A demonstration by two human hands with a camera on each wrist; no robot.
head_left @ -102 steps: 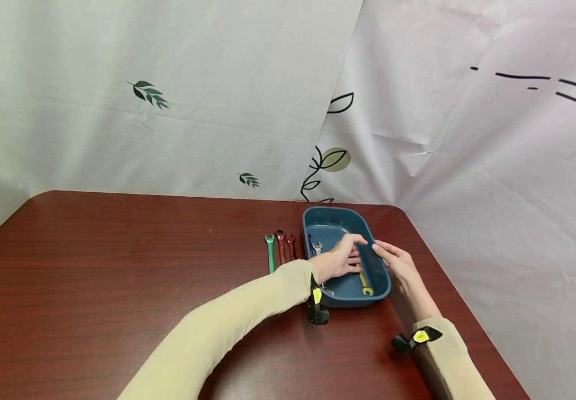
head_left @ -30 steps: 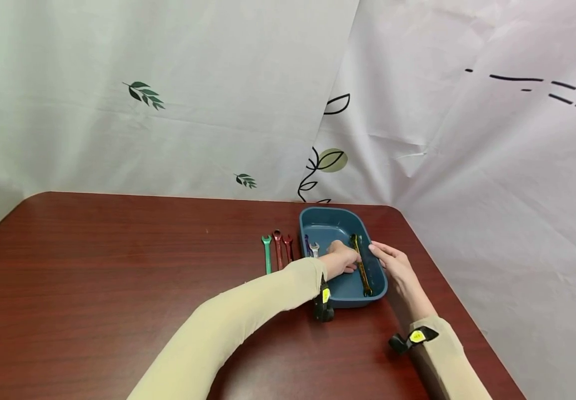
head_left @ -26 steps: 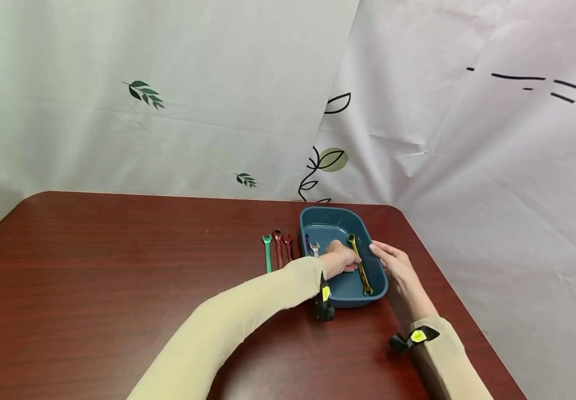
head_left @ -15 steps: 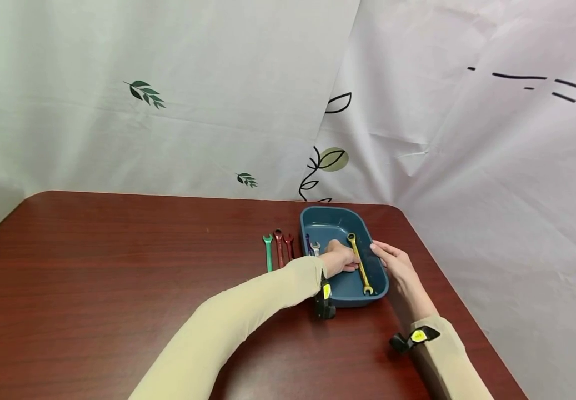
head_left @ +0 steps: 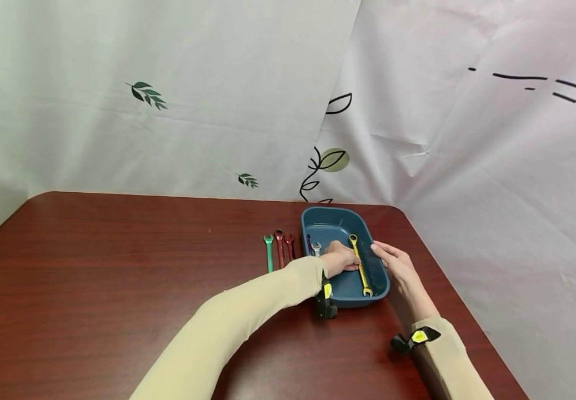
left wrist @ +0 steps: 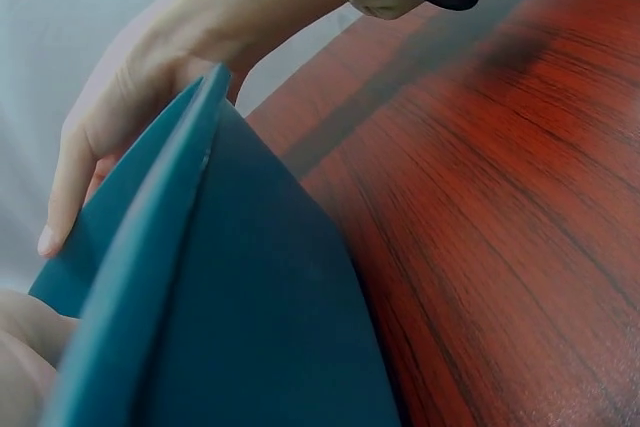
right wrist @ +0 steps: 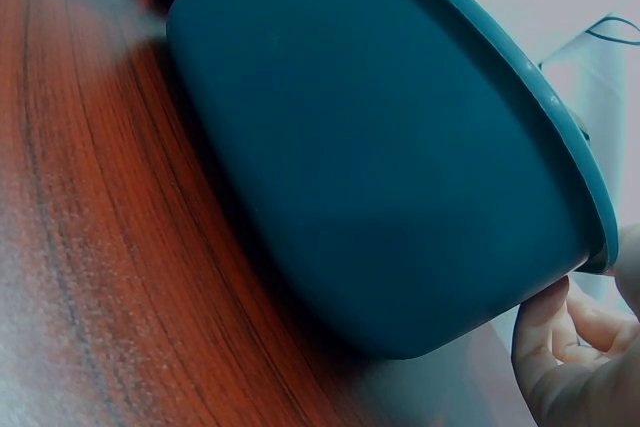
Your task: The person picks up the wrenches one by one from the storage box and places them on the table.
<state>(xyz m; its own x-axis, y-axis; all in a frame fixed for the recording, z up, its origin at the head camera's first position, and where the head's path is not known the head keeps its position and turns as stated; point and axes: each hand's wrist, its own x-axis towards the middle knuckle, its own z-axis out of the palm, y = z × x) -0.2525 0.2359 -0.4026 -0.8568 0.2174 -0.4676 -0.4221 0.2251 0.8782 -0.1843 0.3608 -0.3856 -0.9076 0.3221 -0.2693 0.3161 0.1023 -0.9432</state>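
In the head view, a blue plastic bin sits at the table's right side. My left hand reaches inside it and pinches the middle of a yellow combination wrench, which lies lengthwise near the bin's right wall. The fingertips are partly hidden. My right hand grips the bin's right rim, and the right wrist view has its fingers beneath that rim. A silver wrench and a purple wrench lie at the bin's left, partly covered by the left hand and wrist.
Left of the bin, a green wrench, a red wrench and a darker red wrench lie side by side on the brown table. A white printed curtain hangs behind the table and along its right side.
Since 3.4 seconds ago, my left hand has gone from spread fingers over the bin to pinching the yellow wrench. The wrench's glare has since shifted from dark to bright. The right hand stays put.
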